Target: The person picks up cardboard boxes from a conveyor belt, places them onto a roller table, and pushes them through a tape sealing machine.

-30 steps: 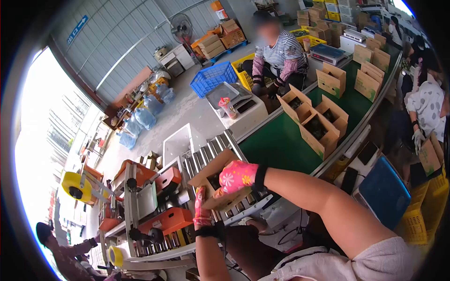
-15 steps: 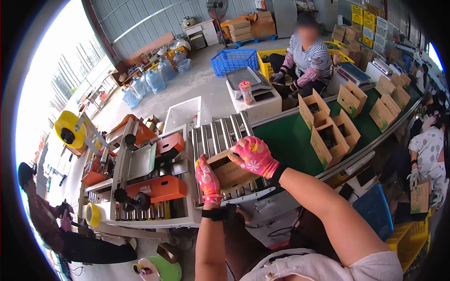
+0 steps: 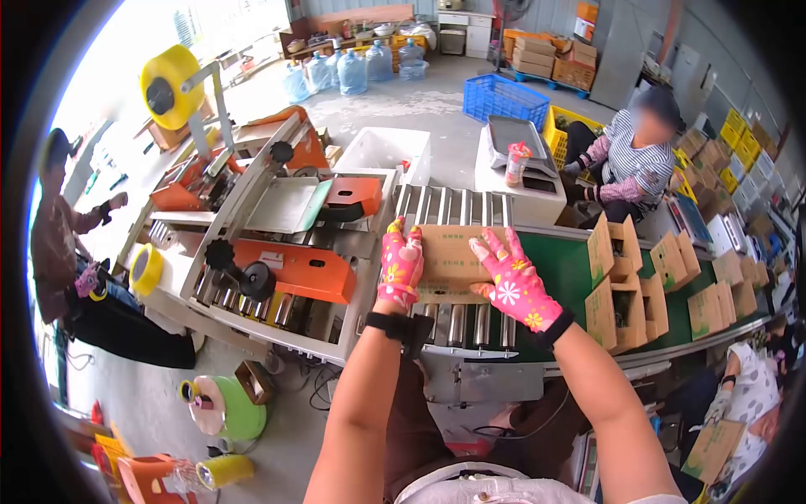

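Note:
A brown cardboard box [image 3: 453, 262] with green print lies on the metal rollers [image 3: 457, 323], its top flaps folded down. Both my hands wear pink flowered gloves and clasp the box between them. My left hand [image 3: 400, 265] grips its left end, fingers close together and pointing up. At the right end, my right hand [image 3: 518, 284] holds the box with its fingers stretched over the top and the thumb lower on the near side. What is inside the box is hidden.
Left of the rollers stands a taping machine with orange guards [image 3: 290, 267] and a yellow tape roll [image 3: 170, 86]. Open boxes [image 3: 617, 311] stand on the green belt [image 3: 558, 256] to the right. A seated person [image 3: 634, 160] is behind the belt; another person [image 3: 75, 252] stands at far left.
The box's raised flap has been folded down, and my right hand has gone from pinching it to lying over the top. My view has turned left.

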A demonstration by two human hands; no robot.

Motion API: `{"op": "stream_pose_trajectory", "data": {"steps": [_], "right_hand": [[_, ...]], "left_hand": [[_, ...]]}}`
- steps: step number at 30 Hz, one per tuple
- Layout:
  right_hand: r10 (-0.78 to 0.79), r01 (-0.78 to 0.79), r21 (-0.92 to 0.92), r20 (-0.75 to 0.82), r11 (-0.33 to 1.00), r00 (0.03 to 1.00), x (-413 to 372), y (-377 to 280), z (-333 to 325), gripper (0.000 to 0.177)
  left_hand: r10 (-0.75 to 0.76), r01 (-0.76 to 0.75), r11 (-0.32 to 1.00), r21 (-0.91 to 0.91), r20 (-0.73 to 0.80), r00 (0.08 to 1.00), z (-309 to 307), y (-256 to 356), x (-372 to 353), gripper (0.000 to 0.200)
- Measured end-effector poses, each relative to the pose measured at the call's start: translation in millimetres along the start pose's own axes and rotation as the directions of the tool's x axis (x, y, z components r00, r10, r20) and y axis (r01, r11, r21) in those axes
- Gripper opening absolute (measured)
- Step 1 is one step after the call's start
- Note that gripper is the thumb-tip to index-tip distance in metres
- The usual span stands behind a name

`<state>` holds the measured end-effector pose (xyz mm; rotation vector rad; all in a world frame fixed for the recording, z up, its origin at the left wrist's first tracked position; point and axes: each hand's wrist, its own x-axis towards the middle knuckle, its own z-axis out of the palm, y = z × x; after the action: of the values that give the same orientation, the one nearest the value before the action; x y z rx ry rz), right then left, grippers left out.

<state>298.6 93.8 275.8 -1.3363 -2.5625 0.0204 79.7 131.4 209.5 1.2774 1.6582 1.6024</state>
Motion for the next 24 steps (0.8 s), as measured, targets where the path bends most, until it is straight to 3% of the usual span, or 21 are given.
{"op": "stream_pose_trajectory", "data": {"steps": [1, 3, 5, 7, 8, 9, 10, 11, 13, 16, 18, 21, 23, 24], "right_hand": [[-0.033, 0.033, -0.010, 0.000, 0.999, 0.999, 15.4, -3.8, 6.1, 0.077], [0.070, -0.072, 0.057, 0.043, 0.996, 0.997, 50.4, -11.2, 15.2, 0.076], [0.043, -0.046, 0.039, 0.060, 0.998, 0.997, 79.8, -23.4, 22.5, 0.077], [0.020, -0.023, 0.015, 0.136, 1.000, 0.991, 109.2, -38.9, 29.1, 0.082], [0.013, -0.012, -0.009, 0.188, 1.000, 0.982, 123.4, -51.4, 28.3, 0.084], [-0.020, 0.021, -0.003, 0.191, 1.000, 0.981, 135.6, -62.3, 33.1, 0.084], [-0.053, 0.049, 0.027, 0.188, 0.998, 0.981, 147.8, -72.9, 38.2, 0.084], [-0.082, 0.073, 0.059, 0.186, 0.996, 0.979, 158.0, -83.4, 42.6, 0.084], [-0.100, 0.098, 0.025, 0.201, 0.995, 0.974, 175.2, -110.4, 47.0, 0.083], [-0.157, 0.138, 0.127, 0.153, 0.982, 0.976, 201.5, -129.2, 69.4, 0.084], [-0.239, 0.187, 0.500, 0.042, 0.846, 0.970, 217.8, -127.8, 83.7, 0.086], [-0.125, 0.085, 0.741, -0.002, 0.666, 0.992, 207.1, -114.7, 101.1, 0.081], [-0.040, -0.142, 0.644, 0.259, 0.752, 0.965, 177.7, -92.8, 106.0, 0.076], [-0.054, -0.123, 0.513, 0.317, 0.850, 0.947, 156.1, -78.7, 104.5, 0.073]], "left_hand": [[-0.111, 0.104, 0.988, -0.114, -0.051, 0.993, -5.7, 15.1, 3.6, 0.047], [-0.052, 0.011, 0.989, -0.150, -0.269, 0.962, -11.8, -3.2, 4.3, 0.047], [0.113, -0.099, 0.994, 0.054, -0.385, 0.916, -22.6, -6.9, -28.8, 0.042], [0.283, -0.193, 0.925, 0.326, -0.254, 0.925, -30.2, -23.3, -65.5, 0.046], [0.256, -0.200, 0.899, 0.389, -0.099, 0.962, -34.2, -37.6, -82.1, 0.051], [0.231, -0.225, 0.725, 0.651, 0.079, 0.970, -38.5, -36.9, -98.6, 0.052], [0.187, -0.298, 0.605, 0.738, 0.232, 0.955, -41.2, -40.5, -100.6, 0.050], [0.193, -0.320, 0.699, 0.639, 0.262, 0.946, -42.3, -43.5, -100.3, 0.050], [0.141, -0.252, 0.713, 0.654, 0.218, 0.966, -44.3, -37.0, -96.4, 0.044], [0.153, -0.251, 0.679, 0.690, 0.201, 0.968, -41.9, -41.3, -95.1, 0.045], [0.146, -0.258, 0.683, 0.684, 0.219, 0.965, -43.9, -44.8, -94.6, 0.045], [0.164, -0.267, 0.674, 0.689, 0.213, 0.963, -40.7, -45.3, -95.1, 0.044], [0.193, -0.279, 0.684, 0.674, 0.202, 0.960, -39.6, -49.9, -95.1, 0.042], [0.218, -0.293, 0.688, 0.664, 0.196, 0.956, -39.0, -50.3, -94.5, 0.042]]}}
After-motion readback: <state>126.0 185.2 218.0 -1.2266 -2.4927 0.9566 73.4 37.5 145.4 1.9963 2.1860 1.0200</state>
